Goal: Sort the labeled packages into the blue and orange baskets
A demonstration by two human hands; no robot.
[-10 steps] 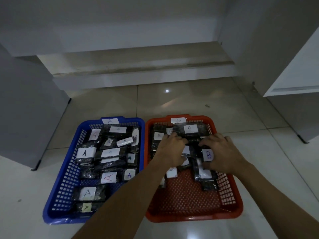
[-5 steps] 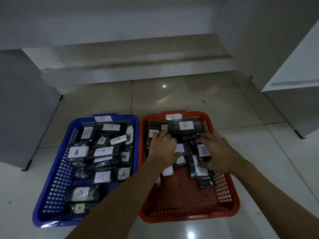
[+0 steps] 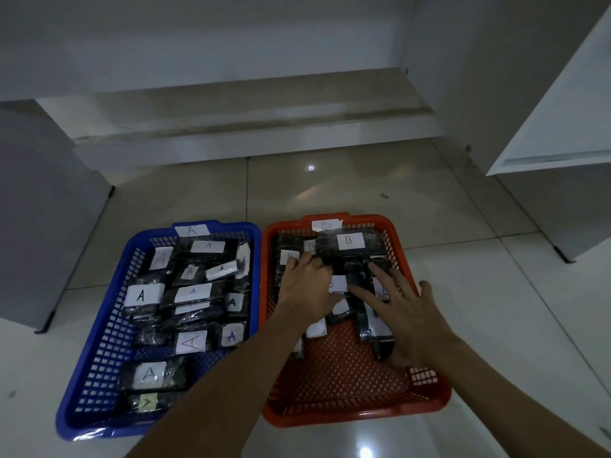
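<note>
The blue basket [image 3: 99, 325] on the left holds several dark packages with white "A" labels [image 3: 192, 291]. Beside it, the orange basket [image 3: 357, 418] holds dark packages labelled "B" [image 3: 347, 241], piled in its far half. Both my hands are inside the orange basket. My left hand [image 3: 307, 289] lies on the pile with its fingers bent over a dark package; whether it grips is unclear. My right hand [image 3: 405, 312] rests flat on the packages with fingers spread, covering part of a B label.
The baskets stand side by side on a glossy tiled floor [image 3: 479, 309]. A grey cabinet side [image 3: 43, 226] stands to the left and a white cabinet [image 3: 562, 127] to the right. A low step [image 3: 251, 140] runs along the wall behind.
My right hand has let go of the B-labelled package and spread its fingers flat over the pile. My left hand stays on the packages in the orange basket.
</note>
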